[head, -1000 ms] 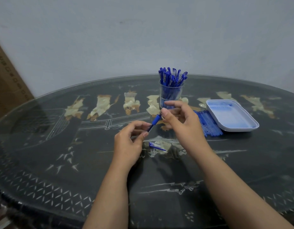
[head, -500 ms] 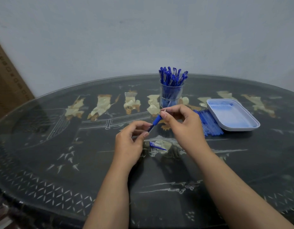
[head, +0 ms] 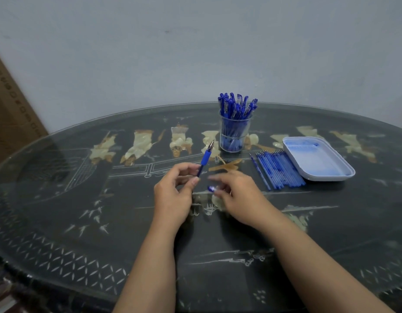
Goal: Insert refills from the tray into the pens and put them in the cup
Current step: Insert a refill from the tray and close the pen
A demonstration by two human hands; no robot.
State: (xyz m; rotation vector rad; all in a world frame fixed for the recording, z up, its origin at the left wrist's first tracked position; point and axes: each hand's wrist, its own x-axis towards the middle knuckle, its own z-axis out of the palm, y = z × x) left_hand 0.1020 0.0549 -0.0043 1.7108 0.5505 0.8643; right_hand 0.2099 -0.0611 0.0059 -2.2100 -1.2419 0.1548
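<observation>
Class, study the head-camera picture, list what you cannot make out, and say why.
Head view: the right hand is motion-blurred, so whether it grips the small blue pen cap is unclear.
Head view: the left hand hides the lower barrel of the blue-gripped pen.
Head view: blue capped pens in the clear plastic cup overlap; no count possible.
Head view: the brown cardboard box is cut off by the left edge.
</observation>
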